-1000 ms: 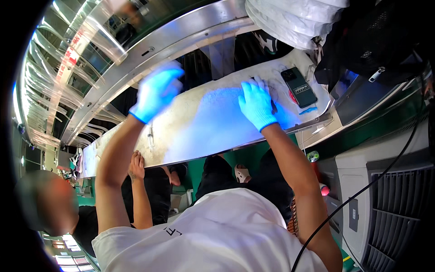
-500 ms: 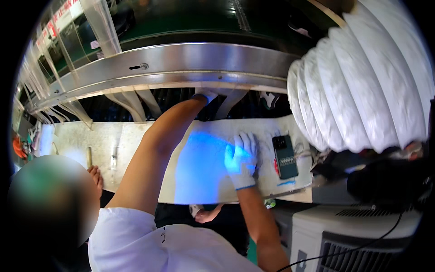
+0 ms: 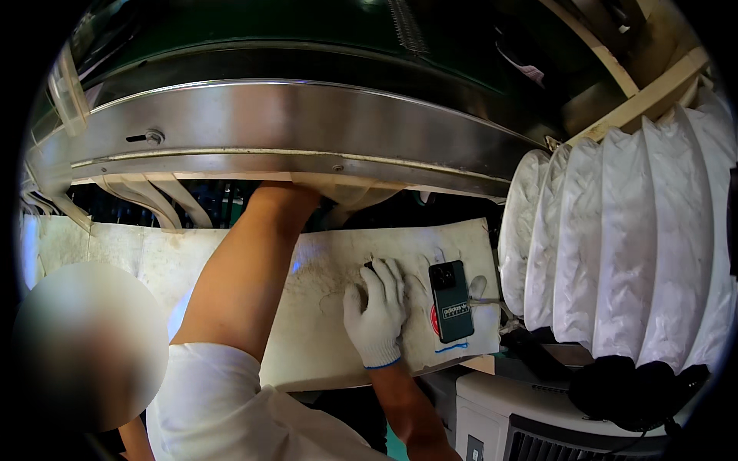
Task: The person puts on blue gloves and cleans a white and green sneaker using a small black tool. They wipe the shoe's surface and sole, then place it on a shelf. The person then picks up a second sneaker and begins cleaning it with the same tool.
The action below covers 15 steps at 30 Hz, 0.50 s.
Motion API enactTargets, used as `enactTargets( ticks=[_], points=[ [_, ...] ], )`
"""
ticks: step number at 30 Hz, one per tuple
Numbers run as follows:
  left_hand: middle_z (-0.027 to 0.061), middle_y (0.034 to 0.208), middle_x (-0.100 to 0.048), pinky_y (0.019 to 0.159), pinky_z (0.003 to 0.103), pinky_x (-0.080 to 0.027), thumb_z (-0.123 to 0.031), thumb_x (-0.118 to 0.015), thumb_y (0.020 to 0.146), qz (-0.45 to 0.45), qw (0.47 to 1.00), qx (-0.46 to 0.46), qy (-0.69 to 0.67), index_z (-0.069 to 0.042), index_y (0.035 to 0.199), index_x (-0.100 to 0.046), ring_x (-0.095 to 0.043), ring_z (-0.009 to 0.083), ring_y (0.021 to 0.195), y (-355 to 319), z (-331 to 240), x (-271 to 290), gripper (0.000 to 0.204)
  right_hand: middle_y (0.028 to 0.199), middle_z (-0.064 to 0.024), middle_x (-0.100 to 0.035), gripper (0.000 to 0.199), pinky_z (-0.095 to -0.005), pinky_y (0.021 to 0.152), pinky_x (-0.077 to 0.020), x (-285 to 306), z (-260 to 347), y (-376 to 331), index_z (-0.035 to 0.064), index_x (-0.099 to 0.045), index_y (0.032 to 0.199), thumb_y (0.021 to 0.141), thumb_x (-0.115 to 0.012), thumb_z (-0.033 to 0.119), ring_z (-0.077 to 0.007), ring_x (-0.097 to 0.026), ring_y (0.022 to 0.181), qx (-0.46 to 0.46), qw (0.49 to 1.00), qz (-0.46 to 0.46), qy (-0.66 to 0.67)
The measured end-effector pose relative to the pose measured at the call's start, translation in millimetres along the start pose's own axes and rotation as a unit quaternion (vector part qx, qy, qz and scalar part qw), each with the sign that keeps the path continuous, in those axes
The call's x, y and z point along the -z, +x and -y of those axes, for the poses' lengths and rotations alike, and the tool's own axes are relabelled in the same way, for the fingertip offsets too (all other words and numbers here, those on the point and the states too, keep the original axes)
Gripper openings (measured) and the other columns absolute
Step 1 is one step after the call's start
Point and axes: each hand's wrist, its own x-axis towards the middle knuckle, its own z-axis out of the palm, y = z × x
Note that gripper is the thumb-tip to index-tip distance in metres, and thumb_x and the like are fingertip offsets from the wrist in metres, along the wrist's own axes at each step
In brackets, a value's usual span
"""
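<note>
White sheet lies flat on bench. Gloved right hand rests on it, fingers spread, palm down, prob. smoothing it. Phone just beside, to its right. Sliding that way needs care w/ phone. Left hand hidden under steel rim, can't tell its state.
</note>
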Motion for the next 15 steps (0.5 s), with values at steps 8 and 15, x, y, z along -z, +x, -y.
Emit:
enactTargets(
  ticks=[8,15],
  points=[
    [0.0148,0.133,-0.074,0.088,0.050,-0.065,-0.031,-0.056,0.108,-0.074,0.949,0.026,-0.305,-0.012,0.135,-0.069,-0.075,0.0339,0.116,-61,21,74,0.035,0.135,-0.0190,-0.070,0.027,-0.0571,0.117,-0.0442,-2,-2,0,0.0022,-0.073,0.118,0.094,-0.071,0.016,-0.0441,-0.060,0.134,0.044,0.998,-0.035,-0.002],
    [0.0159,0.136,-0.069,0.092,0.058,-0.068,-0.039,-0.055,0.111,0.056,0.713,0.247,-0.654,-0.009,0.140,-0.062,-0.070,0.0349,0.123,-220,80,241,0.043,0.137,-0.0190,-0.068,0.029,-0.0585,0.120,-0.0428,-14,-12,-11,0.0056,-0.072,0.120,0.095,-0.069,0.019,-0.0419,-0.059,0.135,0.051,0.997,-0.053,-0.033]
  ],
)
